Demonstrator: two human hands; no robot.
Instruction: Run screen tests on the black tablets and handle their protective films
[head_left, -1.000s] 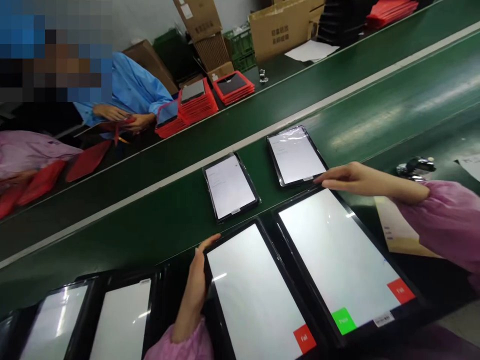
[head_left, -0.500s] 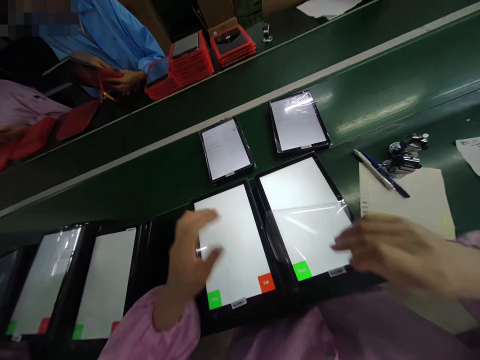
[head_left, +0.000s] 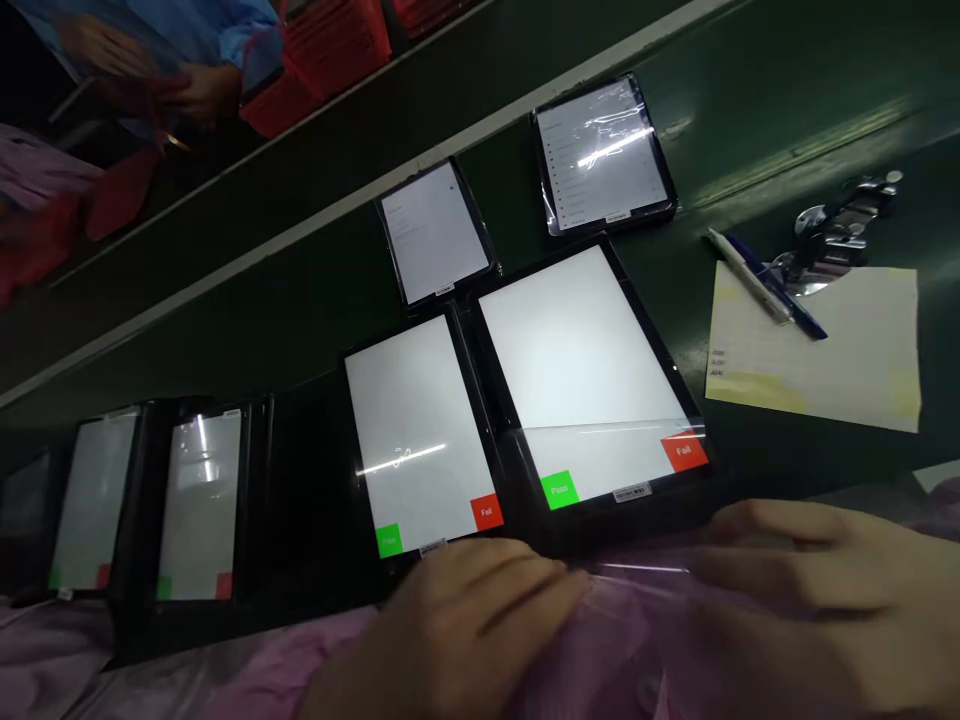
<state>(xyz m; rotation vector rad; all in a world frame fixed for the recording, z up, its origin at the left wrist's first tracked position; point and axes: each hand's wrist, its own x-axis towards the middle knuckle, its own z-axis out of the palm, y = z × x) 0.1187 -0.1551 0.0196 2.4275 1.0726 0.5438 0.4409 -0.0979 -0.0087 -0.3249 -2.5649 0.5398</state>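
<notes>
The right tablet [head_left: 585, 340] lies flat with a bright white screen, a green Pass box and a red Fail box. A clear plastic film [head_left: 637, 569] crosses its lower part and stretches out past its near edge. My left hand [head_left: 465, 620], fingers curled, pinches the film's left side just below the tablets. At the film's other side is my right hand [head_left: 817, 600], its fingertips closed on it and partly blurred. Beside the right tablet lies the left tablet [head_left: 420, 430], also lit white with Pass and Fail boxes and a small scribble-like mark.
Two smaller tablets [head_left: 435, 230] [head_left: 604, 150] lie behind. More lit tablets [head_left: 199, 500] stand at left. A paper sheet [head_left: 817, 360], pens [head_left: 765, 285] and metal parts [head_left: 840, 230] are at right. Across the bench, a co-worker's hands [head_left: 202, 90] are near red trays [head_left: 330, 50].
Both hands have come down from the tablets to the near edge and closed on the film. The right tablet's Fail box is now uncovered. The view has shifted, so things appear higher.
</notes>
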